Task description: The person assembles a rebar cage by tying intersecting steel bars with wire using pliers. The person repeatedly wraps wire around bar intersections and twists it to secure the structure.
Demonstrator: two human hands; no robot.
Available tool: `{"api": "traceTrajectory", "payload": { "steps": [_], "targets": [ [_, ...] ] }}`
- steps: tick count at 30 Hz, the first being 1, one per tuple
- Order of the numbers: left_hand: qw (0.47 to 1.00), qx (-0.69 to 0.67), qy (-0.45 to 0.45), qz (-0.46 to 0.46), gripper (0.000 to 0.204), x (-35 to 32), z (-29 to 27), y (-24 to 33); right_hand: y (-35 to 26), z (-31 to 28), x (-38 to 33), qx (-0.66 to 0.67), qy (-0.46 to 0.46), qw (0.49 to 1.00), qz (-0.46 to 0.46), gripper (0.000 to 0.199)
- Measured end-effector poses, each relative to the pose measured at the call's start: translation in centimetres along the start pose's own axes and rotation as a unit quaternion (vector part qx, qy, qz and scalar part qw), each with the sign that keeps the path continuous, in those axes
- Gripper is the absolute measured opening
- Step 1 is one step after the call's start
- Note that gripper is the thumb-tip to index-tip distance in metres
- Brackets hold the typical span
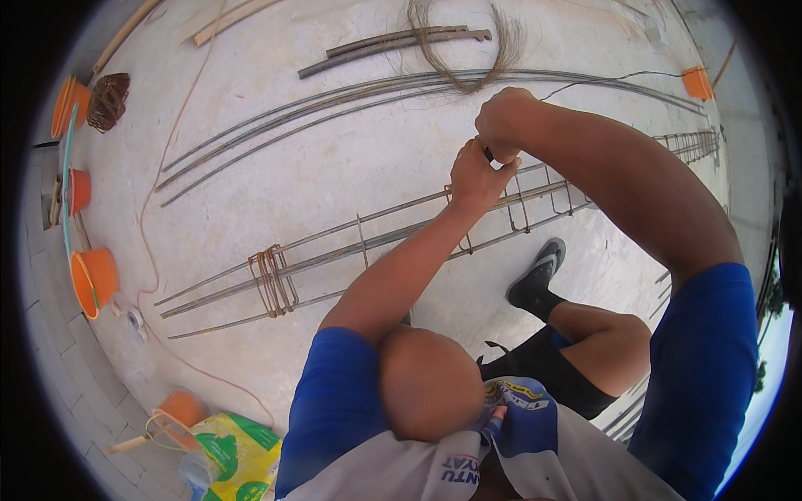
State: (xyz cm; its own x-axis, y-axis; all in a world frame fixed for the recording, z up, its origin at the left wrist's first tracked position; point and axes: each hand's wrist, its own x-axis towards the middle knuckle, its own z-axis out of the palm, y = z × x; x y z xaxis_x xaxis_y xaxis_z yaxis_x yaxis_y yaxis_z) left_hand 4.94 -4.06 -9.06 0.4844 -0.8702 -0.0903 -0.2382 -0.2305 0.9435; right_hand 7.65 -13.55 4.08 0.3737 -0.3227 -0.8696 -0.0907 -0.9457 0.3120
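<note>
My left hand (478,177) is closed above the upper bar of a long rebar cage (380,240). Right above it, my right hand (504,123) makes a fist, and the two hands meet. A small dark piece of something (489,155) shows between them; the fingers hide the rest, so its kind cannot be made out. Rectangular stirrups (520,213) stand along the bars near my hands. Farther left, several more stirrups (273,280) are bunched together on the cage. My left forearm crosses over the bars.
Loose rebars (309,113) lie beyond the cage, with a loop of thin tie wire (434,58) and short metal pieces (393,46). Orange buckets (98,280) line the block wall at left. A cord (180,108) runs across the concrete floor. My foot (536,275) is beside the cage.
</note>
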Motion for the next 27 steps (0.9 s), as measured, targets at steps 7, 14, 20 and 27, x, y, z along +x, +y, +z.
{"api": "traceTrajectory", "payload": {
  "steps": [7,14,20,27],
  "targets": [
    [0.981,-0.105,-0.163,-0.027,0.035,3.1,-1.2,-1.6,-0.6,-0.1,-1.9,-0.124,0.073,0.990,0.001,0.034],
    [0.912,-0.232,-0.328,-0.077,0.019,4.9,-2.7,-1.8,1.5,6.3,-0.4,-0.253,0.484,0.832,-0.103,0.016],
    [0.980,-0.170,-0.103,-0.010,0.041,1.9,-1.6,-2.2,0.3,3.7,0.0,-0.162,0.248,0.954,-0.054,0.009],
    [0.987,-0.134,0.017,-0.085,0.047,-1.0,0.2,1.1,-1.5,0.3,-0.6,0.020,0.015,0.999,0.022,0.025]
  ]
}}
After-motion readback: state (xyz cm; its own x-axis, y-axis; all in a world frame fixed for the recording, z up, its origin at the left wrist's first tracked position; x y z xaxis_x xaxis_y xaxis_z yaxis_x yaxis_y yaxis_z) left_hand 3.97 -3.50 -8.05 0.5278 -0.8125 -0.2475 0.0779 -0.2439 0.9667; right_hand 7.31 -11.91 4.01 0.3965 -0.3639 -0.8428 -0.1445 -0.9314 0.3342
